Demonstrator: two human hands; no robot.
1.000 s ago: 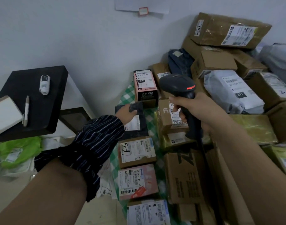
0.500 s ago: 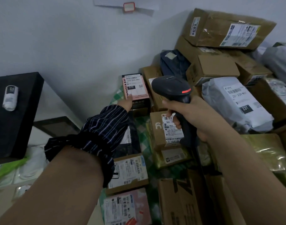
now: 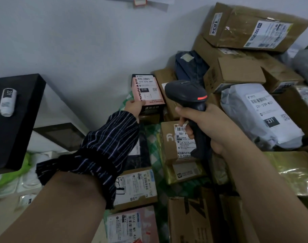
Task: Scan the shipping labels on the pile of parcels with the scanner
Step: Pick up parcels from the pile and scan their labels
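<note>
Both arms reach forward, away from the body. The left hand (image 3: 134, 107) holds the near left corner of a pink and black cardboard box (image 3: 150, 99), thumb on top; its other fingers are hidden. A dark blue sleeve with pale stripes (image 3: 106, 149) is bunched around the left wrist, and the forearm behind it is bare. The right hand (image 3: 209, 126), on a bare forearm that comes in from the lower right, grips the handle of a black pistol-grip handheld scanner (image 3: 185, 94). Its fingers (image 3: 184, 120) curl around the front of the handle.

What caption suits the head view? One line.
Left hand holds a pink parcel as the right hand points the scanner toward it.
</note>
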